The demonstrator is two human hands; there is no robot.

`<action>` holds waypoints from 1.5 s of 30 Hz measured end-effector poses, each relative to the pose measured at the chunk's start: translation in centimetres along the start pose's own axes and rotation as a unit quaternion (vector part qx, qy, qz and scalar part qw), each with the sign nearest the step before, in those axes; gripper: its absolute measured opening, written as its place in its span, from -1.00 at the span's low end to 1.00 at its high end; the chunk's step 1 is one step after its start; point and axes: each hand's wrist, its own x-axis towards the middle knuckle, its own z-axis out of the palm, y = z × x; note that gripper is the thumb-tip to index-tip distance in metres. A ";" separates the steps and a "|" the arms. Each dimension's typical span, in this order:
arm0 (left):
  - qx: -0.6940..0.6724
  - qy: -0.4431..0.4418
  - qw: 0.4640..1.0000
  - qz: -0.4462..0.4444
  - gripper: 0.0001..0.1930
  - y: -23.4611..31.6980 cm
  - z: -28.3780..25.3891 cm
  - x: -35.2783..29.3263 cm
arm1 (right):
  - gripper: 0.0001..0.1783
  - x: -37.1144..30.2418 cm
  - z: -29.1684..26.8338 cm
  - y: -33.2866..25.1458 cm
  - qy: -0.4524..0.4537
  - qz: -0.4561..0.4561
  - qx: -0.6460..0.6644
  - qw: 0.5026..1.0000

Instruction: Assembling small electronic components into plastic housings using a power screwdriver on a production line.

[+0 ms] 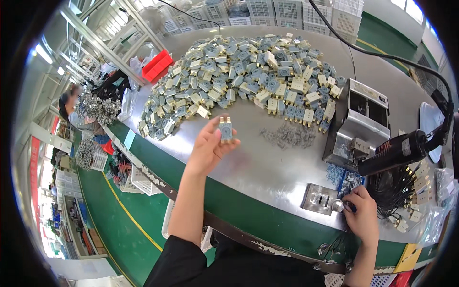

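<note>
While left hand (209,149) pinches grey two-pin plug body (226,132) upright over desk (260,167), probably to keep its face visible, right hand (362,210) curls by shiny ball knob (337,205); can't tell if it's gripping.

Brightly lit from a glowing ceiling tube (43,54) beyond the left edge of the table (267,170) and from windows (414,13) past its far right corner. Glares palely off bare metal; bows strongly and blackens toward the rim.
</note>
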 end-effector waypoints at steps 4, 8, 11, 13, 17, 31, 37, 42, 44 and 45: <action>-0.277 -0.206 0.937 -0.045 -0.40 0.8 4.9 -3.0 | -0.78 0.5 0.1 -0.3 -0.012 0.002 0.003 1.000; -0.238 -0.260 0.935 -0.039 -0.37 1.3 8.2 -3.8 | -0.85 0.4 0.7 0.1 0.022 -0.001 0.026 0.999; -0.184 -0.248 0.950 -0.038 -0.34 1.3 9.8 -4.0 | -0.84 0.1 0.6 0.5 0.045 -0.006 0.056 0.997; -0.203 -0.322 0.923 -0.051 -0.36 0.8 10.1 -3.6 | -0.84 -0.1 0.5 0.7 0.060 -0.005 0.079 0.995; -0.166 -0.288 0.940 -0.073 -0.32 0.1 12.4 -4.3 | -0.85 -0.5 0.4 0.9 0.074 -0.025 0.093 0.993; 0.274 -0.303 0.898 0.163 -0.66 -4.7 18.4 -5.2 | -0.80 -0.2 0.4 1.4 0.123 -0.072 0.106 0.984; 0.292 -0.276 0.871 0.282 -0.68 -6.9 18.3 -5.1 | -0.75 -0.3 -0.1 1.3 0.178 -0.077 0.098 0.976; 0.291 -0.277 0.858 0.320 -0.72 -7.4 17.9 -4.9 | -0.77 -0.3 -0.2 1.7 0.206 -0.107 0.098 0.968; 0.285 -0.272 0.859 0.327 -0.72 -7.7 18.4 -5.2 | -0.74 -0.3 -0.2 1.8 0.215 -0.107 0.100 0.966; 0.294 -0.271 0.855 0.329 -0.73 -7.9 18.7 -5.3 | -0.74 -0.3 -0.1 1.8 0.214 -0.108 0.100 0.966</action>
